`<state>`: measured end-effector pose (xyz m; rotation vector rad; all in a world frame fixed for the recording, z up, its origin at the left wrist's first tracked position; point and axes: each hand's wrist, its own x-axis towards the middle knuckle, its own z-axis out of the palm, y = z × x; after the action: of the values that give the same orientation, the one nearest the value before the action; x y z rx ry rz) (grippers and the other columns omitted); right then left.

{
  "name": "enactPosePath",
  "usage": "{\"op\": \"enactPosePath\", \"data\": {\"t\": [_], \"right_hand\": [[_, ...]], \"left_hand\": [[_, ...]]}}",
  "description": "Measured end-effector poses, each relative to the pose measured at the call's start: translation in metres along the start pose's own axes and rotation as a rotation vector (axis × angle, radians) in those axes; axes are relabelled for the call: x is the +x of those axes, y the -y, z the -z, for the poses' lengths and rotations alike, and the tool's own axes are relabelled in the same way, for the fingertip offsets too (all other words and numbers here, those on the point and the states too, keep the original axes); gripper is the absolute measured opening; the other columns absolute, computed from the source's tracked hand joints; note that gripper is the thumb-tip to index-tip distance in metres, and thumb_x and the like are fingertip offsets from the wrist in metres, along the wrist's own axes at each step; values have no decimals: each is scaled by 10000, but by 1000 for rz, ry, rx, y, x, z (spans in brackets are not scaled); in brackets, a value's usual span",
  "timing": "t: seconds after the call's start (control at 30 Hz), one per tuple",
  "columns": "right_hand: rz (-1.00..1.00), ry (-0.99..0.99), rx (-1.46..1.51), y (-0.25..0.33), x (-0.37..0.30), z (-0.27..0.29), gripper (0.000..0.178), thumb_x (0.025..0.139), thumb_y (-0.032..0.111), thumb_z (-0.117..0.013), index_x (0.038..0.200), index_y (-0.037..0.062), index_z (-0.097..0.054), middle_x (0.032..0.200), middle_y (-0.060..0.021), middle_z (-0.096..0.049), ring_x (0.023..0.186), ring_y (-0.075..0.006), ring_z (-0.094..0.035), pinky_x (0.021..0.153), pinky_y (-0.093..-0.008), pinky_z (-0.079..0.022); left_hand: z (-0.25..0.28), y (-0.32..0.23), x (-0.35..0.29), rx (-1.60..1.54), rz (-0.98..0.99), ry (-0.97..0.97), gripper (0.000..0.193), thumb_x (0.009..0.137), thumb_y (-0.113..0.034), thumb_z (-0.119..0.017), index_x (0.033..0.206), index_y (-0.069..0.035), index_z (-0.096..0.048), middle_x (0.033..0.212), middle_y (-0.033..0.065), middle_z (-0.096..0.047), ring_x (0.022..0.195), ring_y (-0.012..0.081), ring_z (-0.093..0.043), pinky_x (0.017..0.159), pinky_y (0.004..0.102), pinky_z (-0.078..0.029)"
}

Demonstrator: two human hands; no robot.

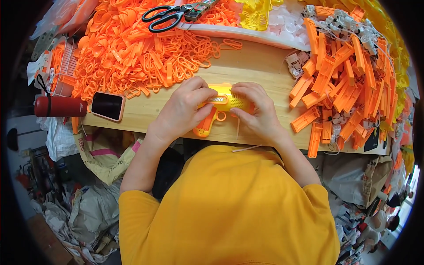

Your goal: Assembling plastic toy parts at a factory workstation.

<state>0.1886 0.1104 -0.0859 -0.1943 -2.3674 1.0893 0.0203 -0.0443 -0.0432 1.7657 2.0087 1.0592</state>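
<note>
A yellow and orange toy gun (224, 100) lies on its side at the table's near edge, in front of my chest. Its orange handle (203, 126) points toward me, with an orange ring-shaped trigger (221, 116) beside it. My left hand (185, 106) is closed on the gun's left end, thumb and fingers pinching around the top of the handle. Around the perforated yellow right end curls my right hand (259, 106), its fingers over the far side and the thumb on the near side. The hands partly cover both ends.
Loose orange plastic parts (128, 53) heap at the far left, with black-handled scissors (170, 17) above them. A phone (107, 106) and red bottle (60, 107) lie left. Orange handle pieces with wires (344, 84) pile up right. A white tray (247, 33) stands at the back.
</note>
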Motion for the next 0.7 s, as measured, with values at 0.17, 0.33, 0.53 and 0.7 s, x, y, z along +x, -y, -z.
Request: {"op": "enactPosePath", "data": {"t": [0.17, 0.33, 0.53, 0.7], "right_hand": [[-9, -17, 89, -2, 0, -5, 409, 723, 41, -774, 1093, 9, -603, 1100, -128, -622, 1057, -286, -574, 927, -363, -456], [-130, -190, 114, -5, 0, -33, 282, 767, 57, -770, 995, 14, -609, 1045, -109, -611, 994, -226, -579, 881, -315, -460], [-148, -273, 121, -10, 1, -40, 228, 773, 52, -775, 915, 15, -601, 995, -109, -600, 936, -202, -573, 825, -301, -466], [-101, -287, 101, -11, 0, -42, 252, 758, 31, -780, 926, 15, -594, 992, -116, -599, 922, -217, -566, 805, -311, -465]], "left_hand": [[-2, -3, -1, 10, 36, 0, 190, 734, -13, -689, 914, 28, -645, 865, 142, -548, 831, 312, -584, 742, 386, -489], [-1, 0, 0, -12, 50, 5, 205, 733, -32, -704, 925, 20, -657, 864, 138, -542, 829, 301, -584, 748, 378, -491], [6, 21, -10, -277, 472, 24, 306, 818, -102, -736, 1108, -31, -667, 958, 31, -590, 757, 109, -615, 622, 251, -485], [3, 21, -6, -682, 734, 47, 375, 839, -151, -743, 1176, -36, -622, 996, 45, -603, 820, 114, -626, 682, 248, -525]]}}
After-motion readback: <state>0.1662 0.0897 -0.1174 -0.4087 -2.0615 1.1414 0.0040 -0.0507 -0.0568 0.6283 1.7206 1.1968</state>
